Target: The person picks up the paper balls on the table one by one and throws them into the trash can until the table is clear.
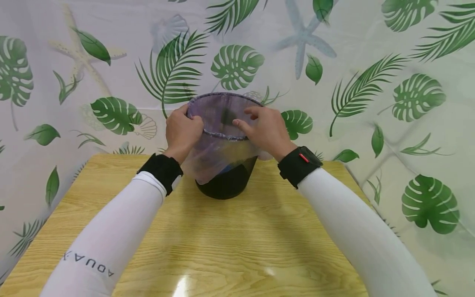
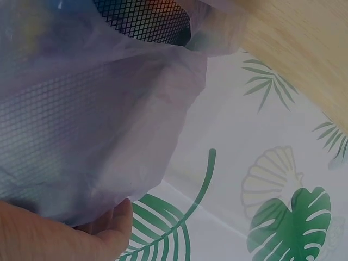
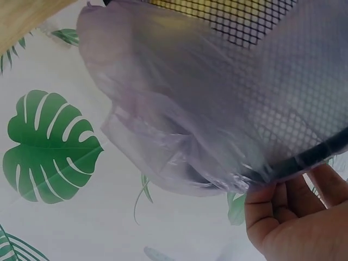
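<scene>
A translucent purple trash bag (image 1: 208, 161) drapes over a black mesh trash can (image 1: 228, 185), which leans on the tabletop with its mouth toward me. The bag is folded down outside the rim. My left hand (image 1: 183, 130) grips the bag-covered rim at the left, its thumb over the edge. On the opposite side, my right hand (image 1: 269, 130) straddles the rim, with thumb and index finger over the mouth. Its other fingers (image 3: 263, 209) curl against the bag outside. Blue and yellow patches show through the lower mesh, partly hidden by the bag.
The can stands near the back edge of a wooden table (image 1: 222, 247). Behind it hangs a white sheet (image 1: 237, 24) printed with green leaves, starfish and shells. Black straps with small devices circle both wrists, over white sleeves.
</scene>
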Action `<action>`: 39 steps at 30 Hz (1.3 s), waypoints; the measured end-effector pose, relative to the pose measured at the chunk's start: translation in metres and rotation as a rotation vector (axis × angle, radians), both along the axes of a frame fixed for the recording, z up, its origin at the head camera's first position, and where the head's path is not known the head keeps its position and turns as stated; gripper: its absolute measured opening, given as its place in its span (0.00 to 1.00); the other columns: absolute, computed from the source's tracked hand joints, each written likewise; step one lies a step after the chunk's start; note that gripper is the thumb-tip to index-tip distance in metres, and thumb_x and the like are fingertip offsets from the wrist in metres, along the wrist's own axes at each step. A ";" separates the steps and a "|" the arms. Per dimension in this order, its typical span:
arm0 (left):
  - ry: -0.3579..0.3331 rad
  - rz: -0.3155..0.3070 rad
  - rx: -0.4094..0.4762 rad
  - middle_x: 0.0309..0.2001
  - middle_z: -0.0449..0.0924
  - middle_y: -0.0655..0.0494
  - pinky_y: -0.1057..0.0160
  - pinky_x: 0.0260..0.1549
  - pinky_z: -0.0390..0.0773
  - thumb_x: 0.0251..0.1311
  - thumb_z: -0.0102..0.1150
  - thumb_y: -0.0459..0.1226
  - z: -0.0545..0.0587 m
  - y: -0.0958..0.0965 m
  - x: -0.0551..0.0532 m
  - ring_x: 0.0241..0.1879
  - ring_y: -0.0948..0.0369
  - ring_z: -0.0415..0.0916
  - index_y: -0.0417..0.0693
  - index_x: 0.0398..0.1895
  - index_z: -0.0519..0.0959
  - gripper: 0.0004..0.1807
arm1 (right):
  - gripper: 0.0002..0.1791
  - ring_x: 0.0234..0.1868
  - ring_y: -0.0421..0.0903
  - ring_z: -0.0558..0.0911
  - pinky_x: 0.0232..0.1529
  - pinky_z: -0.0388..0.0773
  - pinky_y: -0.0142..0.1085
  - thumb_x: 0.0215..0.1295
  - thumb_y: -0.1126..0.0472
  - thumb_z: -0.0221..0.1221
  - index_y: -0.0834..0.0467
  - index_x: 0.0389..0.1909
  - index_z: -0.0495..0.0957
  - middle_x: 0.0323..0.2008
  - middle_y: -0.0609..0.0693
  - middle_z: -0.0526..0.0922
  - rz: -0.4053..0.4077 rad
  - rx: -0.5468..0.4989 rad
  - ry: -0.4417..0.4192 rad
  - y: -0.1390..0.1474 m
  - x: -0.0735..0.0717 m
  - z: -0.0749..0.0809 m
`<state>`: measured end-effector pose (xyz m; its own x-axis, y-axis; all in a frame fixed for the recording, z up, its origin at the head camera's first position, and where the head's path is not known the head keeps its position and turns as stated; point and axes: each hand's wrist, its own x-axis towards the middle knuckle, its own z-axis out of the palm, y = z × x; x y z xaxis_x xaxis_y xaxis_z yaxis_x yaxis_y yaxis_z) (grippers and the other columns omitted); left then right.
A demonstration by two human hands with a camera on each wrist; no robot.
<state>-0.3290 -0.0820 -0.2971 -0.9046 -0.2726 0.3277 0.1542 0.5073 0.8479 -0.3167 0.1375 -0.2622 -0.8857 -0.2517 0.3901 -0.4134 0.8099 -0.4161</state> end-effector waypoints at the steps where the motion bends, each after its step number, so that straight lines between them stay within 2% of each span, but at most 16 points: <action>1: 0.000 0.000 0.003 0.57 0.83 0.44 0.50 0.49 0.75 0.66 0.51 0.38 0.000 0.000 0.000 0.51 0.49 0.78 0.42 0.66 0.79 0.25 | 0.27 0.53 0.54 0.83 0.47 0.78 0.46 0.70 0.45 0.63 0.60 0.62 0.81 0.56 0.58 0.85 0.014 -0.002 0.017 0.001 0.000 -0.002; 4: 0.001 -0.001 -0.001 0.54 0.83 0.44 0.50 0.47 0.74 0.67 0.51 0.37 0.000 -0.001 0.001 0.48 0.49 0.77 0.42 0.64 0.80 0.24 | 0.26 0.52 0.54 0.83 0.47 0.77 0.46 0.70 0.47 0.64 0.61 0.59 0.83 0.55 0.57 0.86 0.051 0.007 0.076 0.003 -0.001 -0.005; 7: 0.004 -0.008 -0.006 0.54 0.81 0.44 0.50 0.48 0.72 0.67 0.49 0.38 -0.001 -0.003 0.001 0.48 0.49 0.75 0.42 0.65 0.79 0.25 | 0.26 0.53 0.56 0.81 0.54 0.75 0.48 0.70 0.46 0.64 0.61 0.59 0.84 0.54 0.57 0.86 0.061 0.028 0.124 0.005 -0.001 -0.008; 12: 0.031 -0.024 -0.034 0.63 0.76 0.41 0.47 0.60 0.69 0.69 0.50 0.44 -0.006 -0.007 0.002 0.61 0.46 0.72 0.41 0.71 0.73 0.29 | 0.25 0.56 0.60 0.77 0.61 0.67 0.53 0.71 0.45 0.62 0.60 0.58 0.84 0.55 0.58 0.85 0.055 0.036 0.190 0.012 0.000 -0.014; 17: 0.044 -0.063 -0.008 0.74 0.66 0.44 0.48 0.71 0.60 0.71 0.53 0.57 -0.012 -0.012 0.002 0.74 0.47 0.60 0.43 0.78 0.63 0.40 | 0.26 0.63 0.61 0.72 0.67 0.62 0.55 0.72 0.47 0.61 0.61 0.61 0.82 0.61 0.61 0.81 0.073 -0.004 0.263 0.021 0.002 -0.023; 21: 0.073 -0.090 0.040 0.78 0.59 0.48 0.48 0.73 0.54 0.71 0.51 0.60 -0.019 -0.017 0.003 0.77 0.49 0.52 0.45 0.80 0.59 0.43 | 0.31 0.72 0.63 0.66 0.72 0.56 0.57 0.75 0.46 0.57 0.63 0.69 0.74 0.70 0.65 0.71 0.085 -0.018 0.242 0.031 0.004 -0.032; 27: 0.166 -0.115 0.044 0.79 0.57 0.49 0.48 0.73 0.52 0.73 0.47 0.59 -0.033 -0.030 0.005 0.77 0.50 0.50 0.46 0.81 0.57 0.41 | 0.42 0.78 0.61 0.56 0.76 0.48 0.55 0.77 0.37 0.46 0.62 0.79 0.57 0.77 0.64 0.58 0.088 -0.019 0.179 0.047 0.007 -0.046; 32: 0.209 -0.147 -0.060 0.79 0.56 0.45 0.45 0.73 0.51 0.75 0.38 0.60 -0.051 -0.046 0.009 0.78 0.47 0.48 0.41 0.81 0.56 0.42 | 0.47 0.79 0.60 0.55 0.75 0.48 0.56 0.76 0.33 0.44 0.63 0.81 0.50 0.78 0.62 0.57 0.087 -0.018 0.173 0.062 0.008 -0.061; 39: 0.164 -0.195 -0.287 0.79 0.52 0.37 0.40 0.73 0.47 0.75 0.33 0.62 -0.081 -0.072 0.017 0.78 0.40 0.45 0.36 0.80 0.54 0.45 | 0.47 0.78 0.62 0.56 0.74 0.49 0.59 0.76 0.34 0.44 0.64 0.81 0.48 0.78 0.64 0.56 0.070 0.039 0.143 0.086 0.015 -0.084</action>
